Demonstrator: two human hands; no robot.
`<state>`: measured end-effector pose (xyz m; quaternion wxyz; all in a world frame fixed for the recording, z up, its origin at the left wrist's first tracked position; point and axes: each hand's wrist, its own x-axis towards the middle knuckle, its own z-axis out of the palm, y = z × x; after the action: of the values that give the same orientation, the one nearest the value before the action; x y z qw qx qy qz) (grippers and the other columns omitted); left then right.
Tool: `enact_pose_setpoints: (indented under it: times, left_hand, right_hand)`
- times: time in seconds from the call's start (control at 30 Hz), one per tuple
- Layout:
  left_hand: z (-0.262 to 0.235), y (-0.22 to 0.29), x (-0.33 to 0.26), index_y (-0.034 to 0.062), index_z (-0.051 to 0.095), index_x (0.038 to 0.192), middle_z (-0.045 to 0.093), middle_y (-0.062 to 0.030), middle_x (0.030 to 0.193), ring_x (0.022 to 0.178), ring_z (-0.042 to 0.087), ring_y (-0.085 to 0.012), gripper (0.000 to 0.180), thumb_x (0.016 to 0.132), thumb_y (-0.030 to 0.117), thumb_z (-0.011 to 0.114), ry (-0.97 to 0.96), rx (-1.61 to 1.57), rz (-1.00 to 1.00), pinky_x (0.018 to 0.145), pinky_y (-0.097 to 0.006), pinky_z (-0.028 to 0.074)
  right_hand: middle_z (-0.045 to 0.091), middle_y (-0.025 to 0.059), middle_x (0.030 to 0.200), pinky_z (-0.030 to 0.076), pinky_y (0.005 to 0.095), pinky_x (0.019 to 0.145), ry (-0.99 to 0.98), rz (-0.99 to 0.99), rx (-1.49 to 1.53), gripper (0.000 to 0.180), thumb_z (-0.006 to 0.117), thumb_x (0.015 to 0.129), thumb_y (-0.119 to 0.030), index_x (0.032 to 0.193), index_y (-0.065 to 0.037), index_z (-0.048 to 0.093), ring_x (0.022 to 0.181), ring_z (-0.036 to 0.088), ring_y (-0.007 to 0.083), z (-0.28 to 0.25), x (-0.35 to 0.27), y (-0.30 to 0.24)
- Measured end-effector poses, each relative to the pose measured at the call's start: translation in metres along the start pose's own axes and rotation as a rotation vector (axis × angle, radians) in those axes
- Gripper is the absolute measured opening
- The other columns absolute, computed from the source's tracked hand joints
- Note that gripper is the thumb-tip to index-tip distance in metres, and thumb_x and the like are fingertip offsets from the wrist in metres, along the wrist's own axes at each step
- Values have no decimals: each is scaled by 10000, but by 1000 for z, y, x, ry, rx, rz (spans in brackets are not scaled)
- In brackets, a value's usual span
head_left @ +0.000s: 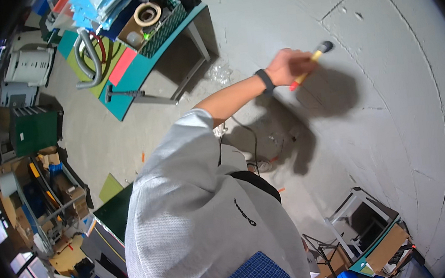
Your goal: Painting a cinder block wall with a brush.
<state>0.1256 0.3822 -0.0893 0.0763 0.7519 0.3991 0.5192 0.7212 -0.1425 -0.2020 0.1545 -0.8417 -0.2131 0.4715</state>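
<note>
A small dark, script-like mark sits on the grey shirt [184, 191]. Far left, a teal surface [120, 108] carries one tape roll [139, 16], one bent grey tube [96, 65] and one black T-shaped tool [124, 95]; right spreads a pale, cracked expanse [409, 131] — wall or floor, I cannot tell. The left hand [291, 67], its fingers curled tight, grips one yellow-handled tool [317, 55] against that backdrop, dark head far right — the right hand is out of view.
</note>
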Motion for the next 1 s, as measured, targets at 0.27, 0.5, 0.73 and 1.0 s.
enact_pose_setpoints:
  times: [0.27, 0.5, 0.73, 1.0]
  left_hand:
    - [-80, -34, -9, 196, 687, 919, 603, -14, 819, 676, 617, -231, 175, 752, 236, 661, -247, 451, 78, 564, -378, 499]
    - [-120, -66, 2, 209, 703, 962, 600, -11, 811, 642, 605, -205, 201, 767, 216, 657, -223, 366, 184, 547, -341, 499]
    - [-198, -122, -17, 189, 689, 902, 589, -20, 746, 597, 630, -206, 110, 795, 216, 692, 20, 639, -69, 527, -340, 516]
    - [-187, -102, -7, 178, 684, 923, 595, -15, 795, 601, 607, -188, 110, 830, 233, 705, -168, 498, 174, 527, -332, 500]
  right_hand:
    - [726, 128, 962, 534, 325, 589, -42, -205, -65, 283, 553, 956, -178, 1169, -41, 679, 739, 698, 211, 62, -78, -67]
    - [725, 124, 946, 511, 327, 560, -26, -141, -114, 283, 531, 951, -166, 1160, -47, 682, 709, 690, 209, 90, -109, -79]
    - [725, 95, 930, 489, 320, 575, 67, -99, -1, 287, 528, 941, -182, 1142, -63, 693, 702, 675, 177, 131, -127, -94]
    - [724, 89, 898, 475, 306, 539, 46, -14, -113, 262, 543, 952, -181, 1123, -63, 703, 692, 677, 176, 137, -144, -95]
